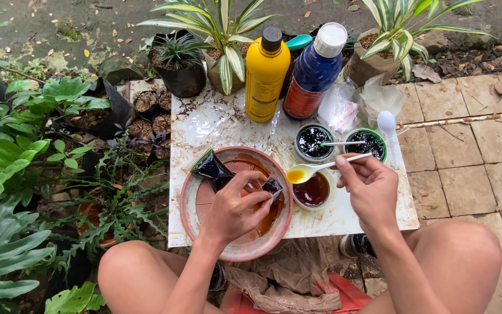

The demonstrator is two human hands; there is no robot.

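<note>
The left hand (233, 212) pinches a small black plastic bag (215, 170) in closed fingers over the terracotta bowl (204, 232), mouth tipped rightward, while the right hand (373, 189) grips a white spoon (309, 170) level, its amber liquid just beyond the fingertips, above the brown-filled cup (312, 191) on the counter (216, 122).

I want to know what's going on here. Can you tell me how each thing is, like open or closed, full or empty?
Yellow bottle: upright, black cap on.
Blue bottle: leaning, white cap on.
Spoon: held level, yellow liquid in its bowl.
Brown cup: open, holds brown liquid.
Two dark cups: open, dark contents, a stick in each.
Black pouch: held over the clay dish.
Left hand: gripping the pouch.
Right hand: holding the spoon.
</note>
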